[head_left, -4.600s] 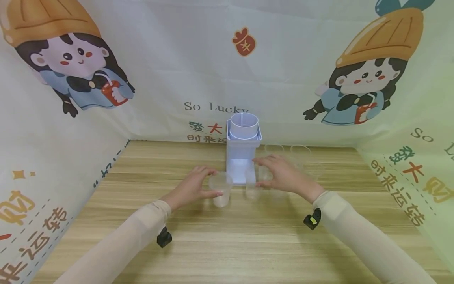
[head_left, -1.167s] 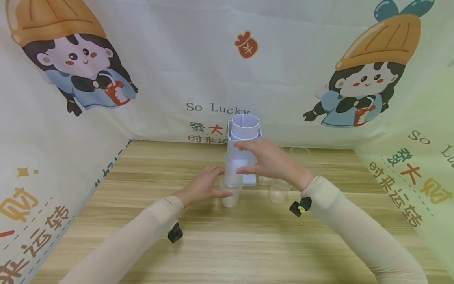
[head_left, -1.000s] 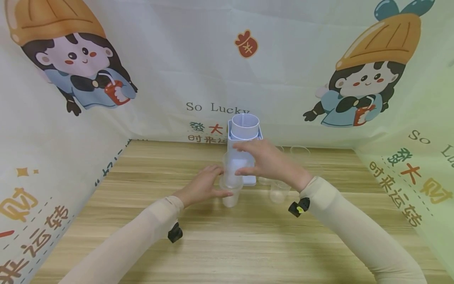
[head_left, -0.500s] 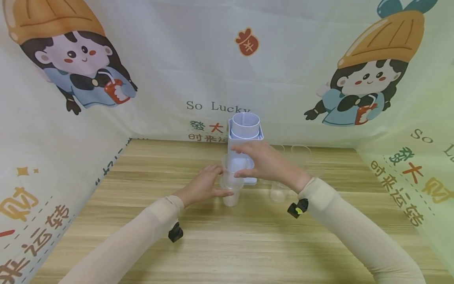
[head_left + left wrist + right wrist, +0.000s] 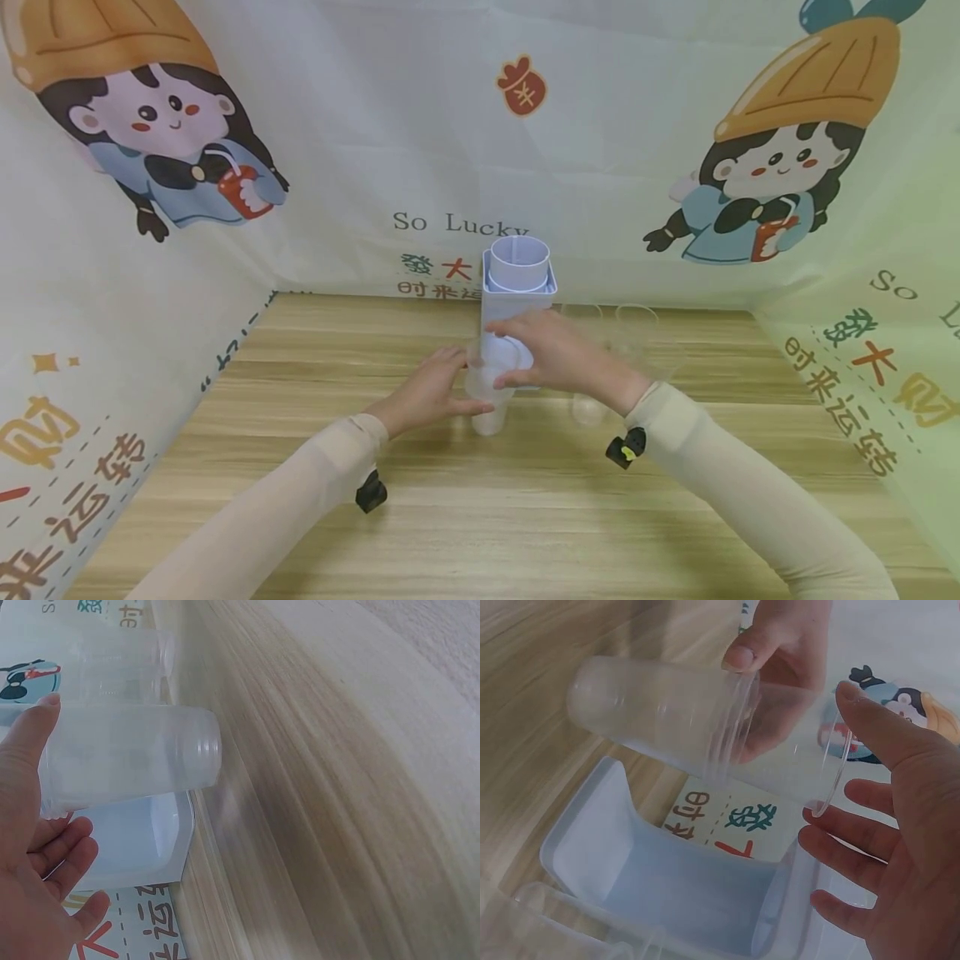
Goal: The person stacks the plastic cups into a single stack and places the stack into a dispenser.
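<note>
In the head view my left hand [image 5: 427, 392] holds clear plastic cups [image 5: 489, 417] upright, low over the table, thumb on the near side. My right hand [image 5: 562, 354] grips another clear cup [image 5: 791, 742] by its rim, just above the left hand. The right wrist view shows this upper cup partly nested in the lower cups [image 5: 645, 712], where several stacked rims show. Just behind the hands stands a pale lavender holder [image 5: 517, 304] with a round tube [image 5: 517, 262] in its top. The right hand covers part of the holder's front.
More clear cups stand on the wooden table [image 5: 480, 517] to the right, one nearer cup [image 5: 588, 408] and others farther back, such as the rear cup [image 5: 636, 333]. A printed cloth [image 5: 360, 125] walls the back and both sides.
From the cups on the right, my right hand has brought a cup left over those in my left hand. Lately it has lowered that cup deeper into them; the left hand has shifted slightly right.
</note>
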The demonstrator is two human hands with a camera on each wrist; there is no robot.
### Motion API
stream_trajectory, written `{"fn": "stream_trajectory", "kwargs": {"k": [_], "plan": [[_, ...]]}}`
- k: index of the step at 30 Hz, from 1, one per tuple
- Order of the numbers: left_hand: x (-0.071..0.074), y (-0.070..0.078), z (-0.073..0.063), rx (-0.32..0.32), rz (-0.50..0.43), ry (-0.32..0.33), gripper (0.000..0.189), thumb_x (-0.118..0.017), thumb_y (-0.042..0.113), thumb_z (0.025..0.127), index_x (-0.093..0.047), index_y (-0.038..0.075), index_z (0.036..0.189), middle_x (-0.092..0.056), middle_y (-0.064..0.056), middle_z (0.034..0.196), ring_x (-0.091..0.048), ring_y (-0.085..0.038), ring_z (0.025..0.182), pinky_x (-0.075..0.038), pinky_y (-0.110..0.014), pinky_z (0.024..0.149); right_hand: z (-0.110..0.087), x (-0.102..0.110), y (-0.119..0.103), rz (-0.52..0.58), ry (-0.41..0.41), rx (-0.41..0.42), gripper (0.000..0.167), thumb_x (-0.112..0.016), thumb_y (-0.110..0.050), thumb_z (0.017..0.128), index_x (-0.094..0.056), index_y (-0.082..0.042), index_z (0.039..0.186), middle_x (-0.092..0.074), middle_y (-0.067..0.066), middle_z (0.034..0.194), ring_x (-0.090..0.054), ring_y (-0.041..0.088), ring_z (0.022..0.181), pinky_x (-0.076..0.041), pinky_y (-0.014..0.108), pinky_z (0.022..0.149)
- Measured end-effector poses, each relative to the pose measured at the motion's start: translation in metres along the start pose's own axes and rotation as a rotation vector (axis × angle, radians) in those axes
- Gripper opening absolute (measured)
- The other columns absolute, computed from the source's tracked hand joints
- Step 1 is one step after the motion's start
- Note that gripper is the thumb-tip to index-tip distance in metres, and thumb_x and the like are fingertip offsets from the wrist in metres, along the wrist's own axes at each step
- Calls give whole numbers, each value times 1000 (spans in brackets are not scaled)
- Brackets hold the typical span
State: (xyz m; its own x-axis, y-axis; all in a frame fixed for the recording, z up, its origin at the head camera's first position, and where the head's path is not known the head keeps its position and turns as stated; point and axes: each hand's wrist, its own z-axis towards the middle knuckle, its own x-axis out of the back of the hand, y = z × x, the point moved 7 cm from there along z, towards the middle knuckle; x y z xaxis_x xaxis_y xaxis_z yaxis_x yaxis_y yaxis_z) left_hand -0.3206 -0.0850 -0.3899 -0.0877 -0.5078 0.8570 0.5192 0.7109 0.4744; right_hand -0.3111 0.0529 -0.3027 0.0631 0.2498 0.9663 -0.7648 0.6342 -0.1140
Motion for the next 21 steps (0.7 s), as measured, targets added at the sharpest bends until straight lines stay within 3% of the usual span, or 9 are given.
{"fn": "stream_trajectory", "kwargs": {"k": [14, 21], "plan": [[-1, -3, 0, 5, 11, -5, 73, -79, 47, 80, -55, 8, 135, -55, -14, 142, -45, -32, 137, -35, -55, 117, -4, -13, 3, -32, -30, -9, 73, -76, -53, 80, -56, -15, 139, -64, 7, 136, -59, 27, 126, -47, 46, 109], [-1, -3, 0, 1, 19, -1, 72, -79, 47, 80, -56, 7, 135, -56, -14, 139, -48, -32, 134, -37, -55, 115, -4, -23, 3, 13, -31, 19, 72, -78, -47, 81, -56, -10, 138, -63, 10, 135, -59, 29, 126, -46, 47, 109]]}}
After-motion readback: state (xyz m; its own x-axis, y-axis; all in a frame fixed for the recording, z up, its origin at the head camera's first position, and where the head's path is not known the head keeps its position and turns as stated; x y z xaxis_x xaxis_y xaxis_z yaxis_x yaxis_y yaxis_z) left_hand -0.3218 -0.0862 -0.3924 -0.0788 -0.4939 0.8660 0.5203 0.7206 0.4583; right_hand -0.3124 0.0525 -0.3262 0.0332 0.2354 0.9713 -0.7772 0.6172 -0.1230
